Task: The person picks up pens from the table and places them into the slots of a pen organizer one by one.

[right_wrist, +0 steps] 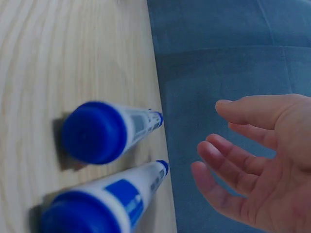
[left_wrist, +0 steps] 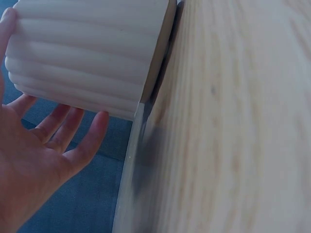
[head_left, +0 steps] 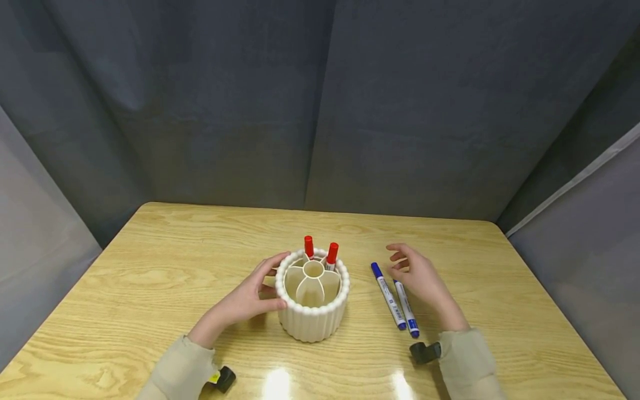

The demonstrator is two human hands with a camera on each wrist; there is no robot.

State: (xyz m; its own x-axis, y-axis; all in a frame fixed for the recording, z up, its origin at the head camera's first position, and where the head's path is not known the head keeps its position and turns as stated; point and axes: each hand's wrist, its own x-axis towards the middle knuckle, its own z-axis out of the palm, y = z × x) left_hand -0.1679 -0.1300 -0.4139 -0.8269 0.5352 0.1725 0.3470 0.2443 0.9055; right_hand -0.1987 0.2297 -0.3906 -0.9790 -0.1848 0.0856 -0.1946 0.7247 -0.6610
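Note:
A white pen holder [head_left: 312,323] with ribbed sides, a beaded rim and divided compartments stands upright on the table. My left hand [head_left: 244,297] holds it from the left, thumb at the front of the rim and fingers farther back; the left wrist view shows fingertips along its ribbed wall [left_wrist: 82,53]. Two red-capped markers, one on the left [head_left: 308,244] and one on the right [head_left: 332,254], stand in back compartments. My right hand [head_left: 422,278] hovers with loosely bent fingers and nothing in them, beside two blue-and-white markers, a left one [head_left: 391,304] and a right one [head_left: 406,312].
The wooden table [head_left: 190,244] ends at a dark grey curtain [head_left: 240,111] behind. Pale panels flank it on the left [head_left: 40,233] and right [head_left: 585,250]. Each wrist carries a small black camera, left [head_left: 226,380] and right [head_left: 425,352].

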